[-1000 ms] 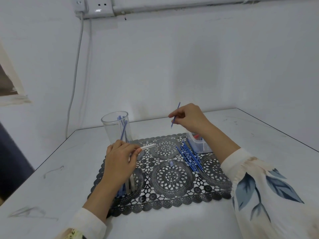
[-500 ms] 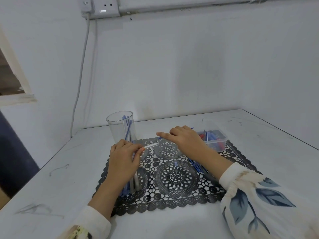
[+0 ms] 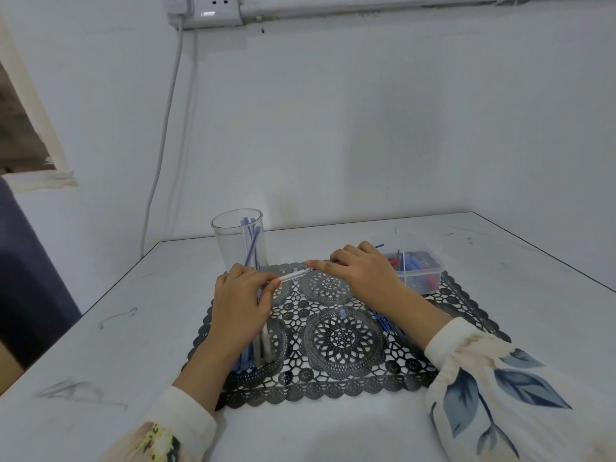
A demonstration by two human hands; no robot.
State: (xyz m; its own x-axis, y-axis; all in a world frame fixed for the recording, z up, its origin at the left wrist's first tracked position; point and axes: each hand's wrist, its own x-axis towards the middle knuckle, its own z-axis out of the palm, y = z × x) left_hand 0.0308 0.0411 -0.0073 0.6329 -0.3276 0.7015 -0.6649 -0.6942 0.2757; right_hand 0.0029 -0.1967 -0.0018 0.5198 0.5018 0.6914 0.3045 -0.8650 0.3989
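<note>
My left hand (image 3: 241, 301) pinches a clear pen barrel (image 3: 295, 275) over the black lace mat (image 3: 343, 345). My right hand (image 3: 361, 266) holds a thin blue refill (image 3: 378, 245), whose front end meets the open end of the barrel. Its index finger points along the barrel. A tall clear cup (image 3: 240, 241) with blue refills and pens stands at the mat's far left corner. More pen barrels (image 3: 261, 348) lie under my left wrist. Loose blue refills (image 3: 383, 323) lie partly hidden under my right forearm. A small blue cap (image 3: 342, 313) sits at mid-mat.
A clear divided box (image 3: 418, 271) with red and blue parts stands at the mat's far right corner. The white table (image 3: 516, 295) sits in a wall corner. A socket (image 3: 210, 11) with a hanging cable is high on the wall.
My right hand came down from mid-air with the blue refill and brought it to the barrel in my left hand. The left hand stayed put. The view shifted slightly.
</note>
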